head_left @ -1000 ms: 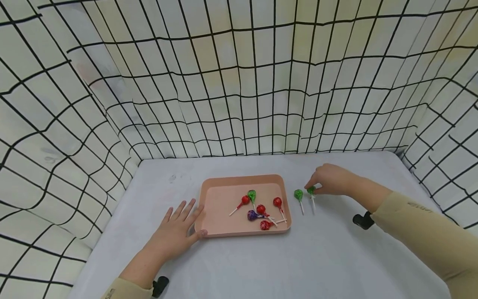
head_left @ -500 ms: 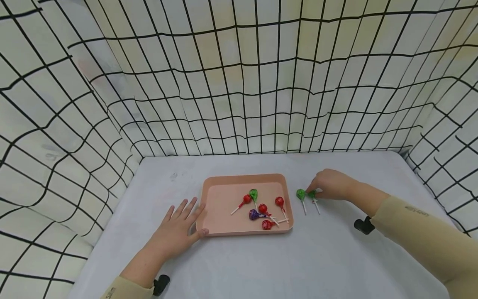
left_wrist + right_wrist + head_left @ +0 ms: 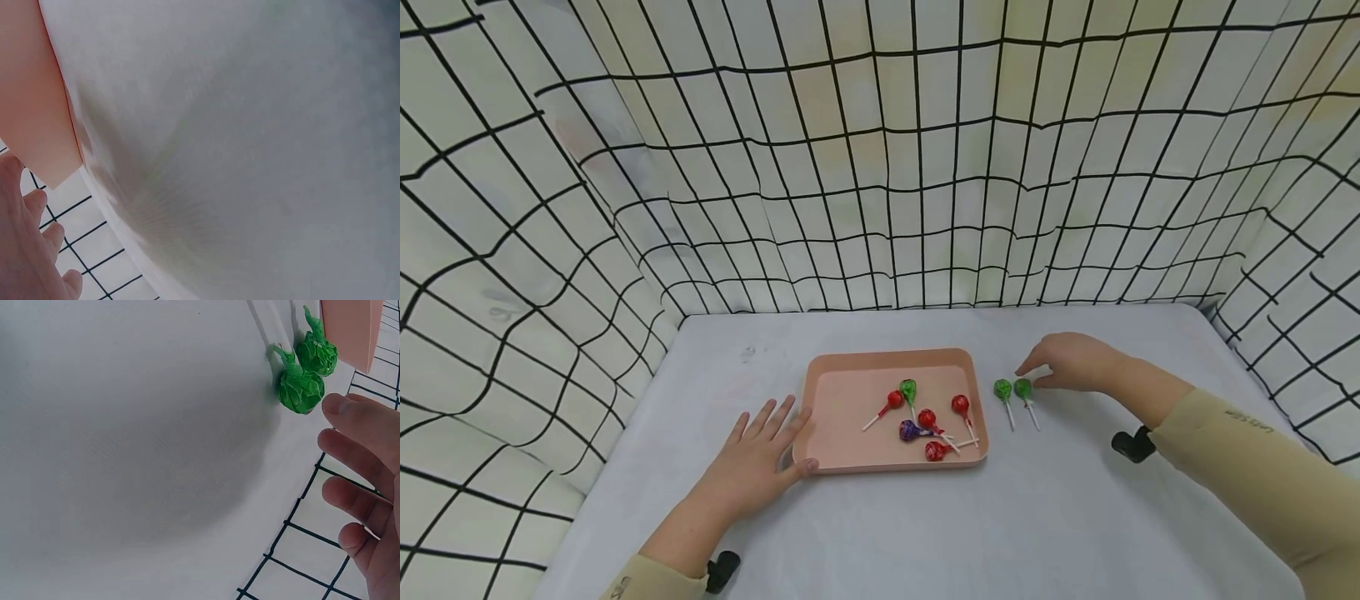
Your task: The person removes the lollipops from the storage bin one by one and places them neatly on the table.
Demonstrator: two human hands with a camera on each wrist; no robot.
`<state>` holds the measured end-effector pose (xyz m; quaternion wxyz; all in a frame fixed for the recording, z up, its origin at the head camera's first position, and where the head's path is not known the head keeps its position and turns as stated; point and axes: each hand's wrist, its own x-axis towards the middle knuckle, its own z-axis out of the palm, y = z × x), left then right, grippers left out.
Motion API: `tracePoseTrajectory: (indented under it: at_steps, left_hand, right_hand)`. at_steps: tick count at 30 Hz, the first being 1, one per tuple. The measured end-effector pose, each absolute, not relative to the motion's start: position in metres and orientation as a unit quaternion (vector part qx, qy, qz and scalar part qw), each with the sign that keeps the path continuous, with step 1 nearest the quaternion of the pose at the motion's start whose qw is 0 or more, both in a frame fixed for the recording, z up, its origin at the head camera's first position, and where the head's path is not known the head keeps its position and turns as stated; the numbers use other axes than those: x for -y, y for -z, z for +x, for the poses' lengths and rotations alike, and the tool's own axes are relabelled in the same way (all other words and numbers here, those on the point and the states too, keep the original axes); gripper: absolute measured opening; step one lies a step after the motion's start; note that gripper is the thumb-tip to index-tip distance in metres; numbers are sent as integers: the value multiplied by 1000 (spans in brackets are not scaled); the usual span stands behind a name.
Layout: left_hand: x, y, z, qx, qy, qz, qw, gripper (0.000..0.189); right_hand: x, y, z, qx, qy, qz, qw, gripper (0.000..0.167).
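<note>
My left hand (image 3: pixel 750 469) rests with fingers spread at the left edge of a pink tray (image 3: pixel 842 417), its thumb at the near left corner. Right of the tray, two green lollipops (image 3: pixel 1023 388) lie side by side on the white table, sticks toward me. My right hand (image 3: pixel 1075 362) hovers just behind them, fingers loosely bent and holding nothing. In the right wrist view its fingertips (image 3: pixel 337 405) are close to the wrapped green heads (image 3: pixel 301 390), with a gap between. Inside the tray are several red lollipops (image 3: pixel 959 404), a purple lollipop (image 3: pixel 908 431) and a green lollipop (image 3: pixel 908 390).
A white cloth (image 3: pixel 880 542) covers the table. White walls with a black grid (image 3: pixel 917 167) stand behind it and on both sides. A black wrist device (image 3: pixel 1133 445) sits under the right forearm, another (image 3: pixel 722 572) by the left.
My right hand pinched the outer green lollipop, shifted it slightly beside the other one, then let go and lifted back a little. My left hand has stayed at the tray.
</note>
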<state>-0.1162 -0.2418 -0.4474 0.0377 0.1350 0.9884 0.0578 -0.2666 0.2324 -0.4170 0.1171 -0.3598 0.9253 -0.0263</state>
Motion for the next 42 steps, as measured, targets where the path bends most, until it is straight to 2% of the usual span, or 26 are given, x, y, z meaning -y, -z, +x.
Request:
tracePoseTrajectory:
  at_steps: [9,27,42]
  left_hand:
    - [242,446,-116,-988,-62,137,39,79]
    - [244,449,-117,-987,-63,138,42,81]
    - [245,449,-117,-987,-64,139,44,81]
  right_hand:
    - [-236,422,-268,-931,84,-320,156,32]
    - [-237,439,-276,-930,135,-291,183,30]
    - [-227,441,-273,-935,122,-292,163,28]
